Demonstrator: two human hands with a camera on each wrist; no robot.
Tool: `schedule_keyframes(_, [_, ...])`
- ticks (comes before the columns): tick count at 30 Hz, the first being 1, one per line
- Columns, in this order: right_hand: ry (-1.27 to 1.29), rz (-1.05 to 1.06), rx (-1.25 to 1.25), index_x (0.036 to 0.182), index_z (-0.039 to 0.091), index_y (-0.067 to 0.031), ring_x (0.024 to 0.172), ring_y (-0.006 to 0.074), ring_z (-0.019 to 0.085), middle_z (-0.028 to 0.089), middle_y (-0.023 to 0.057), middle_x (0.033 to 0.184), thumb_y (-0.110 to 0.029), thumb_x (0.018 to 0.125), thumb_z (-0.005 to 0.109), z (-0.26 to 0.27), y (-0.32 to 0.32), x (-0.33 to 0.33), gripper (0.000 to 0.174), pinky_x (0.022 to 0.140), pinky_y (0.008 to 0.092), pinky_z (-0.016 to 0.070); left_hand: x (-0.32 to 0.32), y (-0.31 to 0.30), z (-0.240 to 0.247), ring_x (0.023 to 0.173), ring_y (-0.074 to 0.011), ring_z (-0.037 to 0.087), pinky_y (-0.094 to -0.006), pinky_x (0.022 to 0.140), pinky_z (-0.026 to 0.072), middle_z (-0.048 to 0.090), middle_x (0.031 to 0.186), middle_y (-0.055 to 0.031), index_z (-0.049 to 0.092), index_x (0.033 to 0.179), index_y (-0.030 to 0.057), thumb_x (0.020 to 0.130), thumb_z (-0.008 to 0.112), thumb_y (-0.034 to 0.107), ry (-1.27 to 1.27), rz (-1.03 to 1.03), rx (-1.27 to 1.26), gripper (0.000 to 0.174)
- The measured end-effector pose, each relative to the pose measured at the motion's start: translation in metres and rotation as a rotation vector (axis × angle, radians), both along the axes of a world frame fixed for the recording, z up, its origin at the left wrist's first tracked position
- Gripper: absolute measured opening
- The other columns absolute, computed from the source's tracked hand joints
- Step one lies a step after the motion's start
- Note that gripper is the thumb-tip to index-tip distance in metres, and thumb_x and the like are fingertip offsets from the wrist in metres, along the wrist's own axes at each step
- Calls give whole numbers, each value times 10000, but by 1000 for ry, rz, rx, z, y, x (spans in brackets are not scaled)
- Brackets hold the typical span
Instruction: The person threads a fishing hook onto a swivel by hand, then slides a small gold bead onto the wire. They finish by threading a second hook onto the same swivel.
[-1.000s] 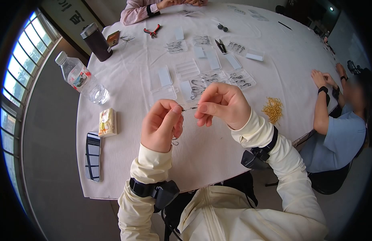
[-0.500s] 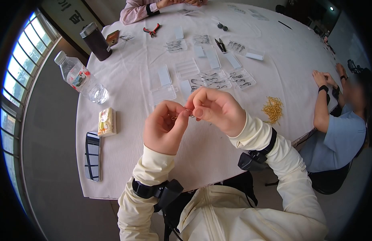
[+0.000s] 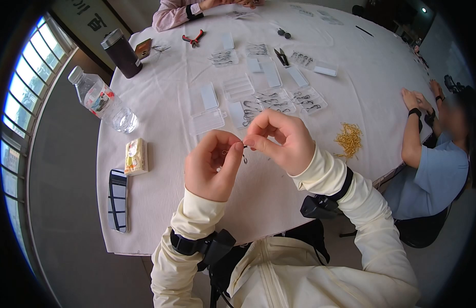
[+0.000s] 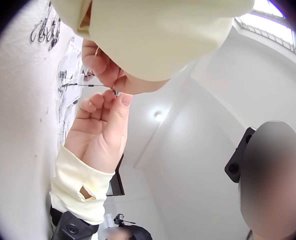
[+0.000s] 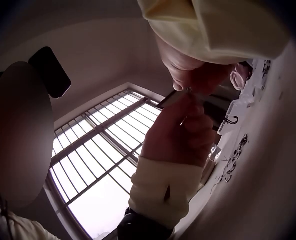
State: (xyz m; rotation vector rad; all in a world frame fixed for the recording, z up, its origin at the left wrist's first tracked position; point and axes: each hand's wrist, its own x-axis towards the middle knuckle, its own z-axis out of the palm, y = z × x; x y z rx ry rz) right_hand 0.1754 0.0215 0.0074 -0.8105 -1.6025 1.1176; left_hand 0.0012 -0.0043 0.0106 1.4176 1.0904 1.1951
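Note:
Both hands meet close over the near part of the table. My left hand pinches a small fishing hook rig between thumb and forefinger. From the other side, the thumb and forefinger of my right hand pinch the same rig, fingertips almost against the left ones. A dark end dangles below the fingertips, and a gold-coloured loop shows by the left fingers. In the left wrist view, a thin dark line runs out from between the hands. Fingers hide the rig's middle.
Clear boxes of hooks lie just beyond the hands. A gold-coloured heap is at right; snips and red-handled pliers are farther back. A bottle, tissue pack and phone line the left. Other people sit around the table.
The hands have come together from a small gap, the right moving left and the left slightly right. The rig, stretched between them earlier, now has an end hanging below the fingertips.

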Motion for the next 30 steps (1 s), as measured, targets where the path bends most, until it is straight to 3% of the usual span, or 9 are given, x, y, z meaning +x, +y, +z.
schedule_keyframes(2, [-211, -87, 260, 802, 570, -27, 656, 112, 579, 594, 24, 730, -85, 835, 698, 5, -1, 2, 144, 604, 247, 479, 0, 0, 0, 671, -37, 537, -178, 594, 416, 596, 760, -1, 573, 890, -22, 898, 593, 41, -4, -2, 1, 67])
schedule_keyframes(3, [-211, -87, 260, 802, 570, -27, 656, 112, 579, 594, 24, 730, -85, 835, 698, 4, -1, 2, 144, 604, 247, 479, -1, 0, 0, 670, -37, 535, -178, 595, 416, 591, 758, -1, 572, 891, -22, 899, 592, 40, 5, -7, 3, 65])
schedule_keyframes(8, [-316, -175, 733, 781, 577, -53, 619, 210, 568, 569, 52, 710, -94, 746, 759, -1, 5, 4, 189, 560, 298, 472, -1, 0, 1, 673, -44, 541, -183, 602, 427, 589, 763, -8, 569, 891, -23, 903, 582, 30, 16, 1, 45, 56])
schedule_keyframes(14, [-376, -202, 902, 756, 579, -59, 629, 216, 560, 563, 38, 711, -86, 706, 767, 3, 4, 6, 196, 556, 312, 471, -2, -1, 0, 678, -74, 564, -198, 608, 450, 593, 776, -46, 564, 894, -32, 896, 567, 1, 73, -11, 155, 33])
schedule_keyframes(17, [-401, -213, 996, 759, 581, -62, 649, 213, 562, 563, 37, 726, -88, 673, 771, 1, 6, 6, 209, 572, 314, 479, -2, 0, -2, 623, -39, 466, -180, 530, 381, 543, 766, 11, 549, 930, -2, 936, 552, 89, 112, -29, 199, 92])
schedule_keyframes(20, [-445, -206, 1082, 761, 582, -65, 668, 209, 566, 560, 39, 741, -93, 645, 771, 4, 7, 6, 224, 590, 314, 488, -2, -1, 1, 655, -84, 546, -207, 591, 441, 584, 778, -58, 562, 878, -31, 883, 566, -13, 86, -4, 166, 19])
schedule_keyframes(30, [-467, -210, 1065, 750, 573, -61, 664, 206, 563, 553, 32, 740, -108, 644, 769, 2, 6, 8, 228, 595, 312, 492, -1, -1, 2, 605, -129, 538, -232, 569, 442, 567, 754, -71, 576, 860, -15, 853, 581, -32, 188, 6, 289, 20])
